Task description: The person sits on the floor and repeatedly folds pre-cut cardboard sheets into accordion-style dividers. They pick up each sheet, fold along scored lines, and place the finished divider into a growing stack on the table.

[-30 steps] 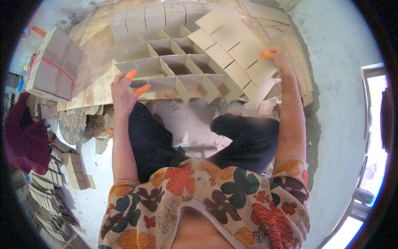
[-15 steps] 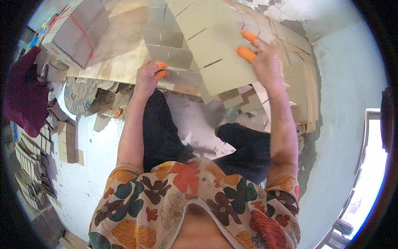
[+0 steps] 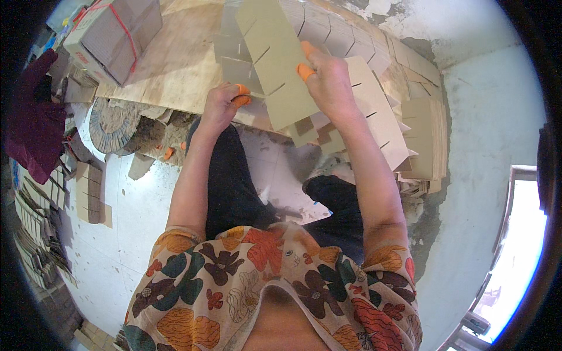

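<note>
Folded flat now from the open grid of a second ago, slotted cardboard divider raised above wooden board, pinched by left hand and right hand, orange-capped fingertips clenched on its edges.

- Open plywood board lies far left of the left hand, free for passage.
- Strapped cardboard bundle blocks the far-left corner.
- Slotted cardboard stack crowds the right side.

A single head-worn fisheye looks steeply down, close over the lap.
</note>
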A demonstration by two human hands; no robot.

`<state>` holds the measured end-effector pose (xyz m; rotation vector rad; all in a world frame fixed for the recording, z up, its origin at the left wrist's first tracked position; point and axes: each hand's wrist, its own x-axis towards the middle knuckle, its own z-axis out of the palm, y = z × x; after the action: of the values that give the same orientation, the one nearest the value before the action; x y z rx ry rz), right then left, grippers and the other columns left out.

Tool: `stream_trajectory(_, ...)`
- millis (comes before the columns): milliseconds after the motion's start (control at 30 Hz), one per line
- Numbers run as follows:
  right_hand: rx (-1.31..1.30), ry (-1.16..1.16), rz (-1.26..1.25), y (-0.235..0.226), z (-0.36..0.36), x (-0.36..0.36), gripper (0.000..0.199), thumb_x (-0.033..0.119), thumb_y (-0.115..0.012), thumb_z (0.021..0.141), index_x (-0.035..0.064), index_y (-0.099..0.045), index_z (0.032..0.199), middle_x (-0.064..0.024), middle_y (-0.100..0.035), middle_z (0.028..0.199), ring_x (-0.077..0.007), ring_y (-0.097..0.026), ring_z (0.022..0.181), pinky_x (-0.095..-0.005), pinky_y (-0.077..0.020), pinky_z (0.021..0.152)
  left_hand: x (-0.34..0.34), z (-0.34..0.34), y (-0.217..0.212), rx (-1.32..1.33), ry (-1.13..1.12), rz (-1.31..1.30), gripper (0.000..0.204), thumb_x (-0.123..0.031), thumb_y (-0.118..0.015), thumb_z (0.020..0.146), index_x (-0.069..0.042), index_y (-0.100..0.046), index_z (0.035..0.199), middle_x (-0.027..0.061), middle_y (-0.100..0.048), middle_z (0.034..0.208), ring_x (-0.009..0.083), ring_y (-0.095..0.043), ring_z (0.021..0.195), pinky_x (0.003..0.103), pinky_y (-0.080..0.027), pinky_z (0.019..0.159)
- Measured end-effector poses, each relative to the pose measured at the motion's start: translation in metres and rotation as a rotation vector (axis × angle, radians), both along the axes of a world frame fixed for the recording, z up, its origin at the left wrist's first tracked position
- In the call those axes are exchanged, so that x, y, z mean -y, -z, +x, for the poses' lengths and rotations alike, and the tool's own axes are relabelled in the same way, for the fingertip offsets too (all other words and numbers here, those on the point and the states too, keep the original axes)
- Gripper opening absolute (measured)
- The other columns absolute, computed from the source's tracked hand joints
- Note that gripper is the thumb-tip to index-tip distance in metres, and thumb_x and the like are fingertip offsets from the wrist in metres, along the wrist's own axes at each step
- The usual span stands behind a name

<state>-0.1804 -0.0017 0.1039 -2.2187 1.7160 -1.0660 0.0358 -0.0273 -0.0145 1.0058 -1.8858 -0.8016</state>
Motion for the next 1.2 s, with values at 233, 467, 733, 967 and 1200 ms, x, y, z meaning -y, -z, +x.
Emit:
stream_trajectory(233,-0.067,-0.052,0.045,-0.005,0.015,0.0,0.01,0.005,-0.058,0.074,-0.0043,-0.057,0.078,-0.0259,-0.058,0.076,-0.0419,-0.058,0.076,-0.0458,-0.0462,0.068,0.006,-0.004,0.002,0.033,0.011,-0.039,0.017,-0.001,-0.069,0.069,-0.003,-0.065,0.085,0.0114,-0.06,0.075,0.0237,-0.059,0.07,0.031,-0.046,0.062)
stream_trajectory(467,-0.068,-0.043,0.082,-0.01,0.026,-0.008,0.008,0.0,-0.057,0.074,-0.0064,-0.052,0.075,-0.0287,-0.053,0.072,-0.046,-0.052,0.071,-0.0437,-0.0428,0.059,0.006,-0.007,0.0,0.088,0.0,-0.036,0.018,0.0,-0.069,0.071,-0.001,-0.066,0.088,0.0094,-0.062,0.079,0.0201,-0.059,0.073,0.029,-0.047,0.066)
stream_trajectory(733,-0.064,-0.028,0.098,0.005,0.031,-0.015,0.004,-0.002,-0.052,0.071,-0.0048,-0.054,0.074,-0.026,-0.057,0.072,-0.0415,-0.059,0.073,-0.0458,-0.0465,0.065,0.005,-0.007,0.003,0.062,0.0,0.004,0.02,0.001,-0.071,0.069,-0.001,-0.065,0.088,0.0098,-0.064,0.082,0.0192,-0.061,0.076,0.03,-0.048,0.068)
stream_trajectory(967,-0.19,-0.143,0.153,0.033,0.032,0.002,0.01,0.002,-0.053,0.074,-0.0067,-0.053,0.079,-0.0262,-0.058,0.073,-0.042,-0.059,0.071,-0.0462,-0.0472,0.062,0.006,-0.008,0.002,0.082,0.019,-0.008,0.018,0.0,-0.07,0.069,0.0,-0.065,0.087,0.0121,-0.064,0.079,0.0228,-0.062,0.076,0.031,-0.049,0.068)
stream_trajectory(1200,-0.298,-0.139,0.248,0.017,0.034,0.014,0.016,0.004,-0.053,0.078,-0.0094,-0.055,0.087,-0.0265,-0.059,0.075,-0.0414,-0.061,0.076,-0.0461,-0.0496,0.064,0.011,-0.011,0.005,0.052,0.0,-0.045,0.018,0.001,-0.069,0.069,-0.001,-0.065,0.086,0.0118,-0.065,0.077,0.022,-0.062,0.073,0.031,-0.049,0.066)
